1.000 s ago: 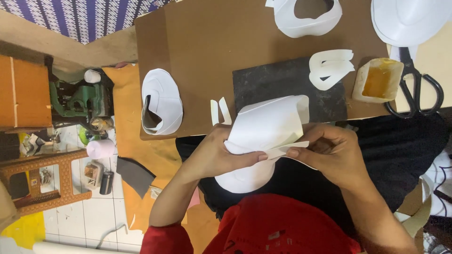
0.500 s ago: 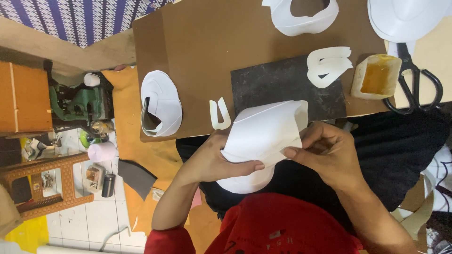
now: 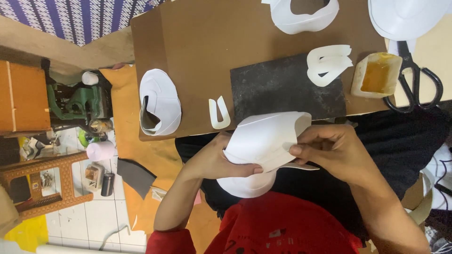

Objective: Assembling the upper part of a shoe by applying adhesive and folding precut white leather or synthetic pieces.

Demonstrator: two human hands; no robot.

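Observation:
Both of my hands hold a curved white cut-out piece [image 3: 268,141] over my lap, just below the table's near edge. My left hand [image 3: 214,160] grips its lower left side, fingers curled under the sheet. My right hand [image 3: 329,150] pinches its right edge between thumb and fingers. A rounded white part [image 3: 247,184] sticks out beneath the piece. Whether it is a second sheet I cannot tell.
The brown table [image 3: 197,47] carries a dark stone slab [image 3: 278,89], a small white U-shaped piece [image 3: 219,113], stacked white pieces [image 3: 160,108], more white cut-outs [image 3: 329,63], a tub of yellow glue [image 3: 376,75] and black scissors [image 3: 416,87]. A green machine [image 3: 77,103] and a wooden stool [image 3: 47,183] stand at left.
The white piece has shifted slightly left and lower between my hands. My right hand has slid along its right edge, and the thin strip seen a second ago now pokes out below my fingers.

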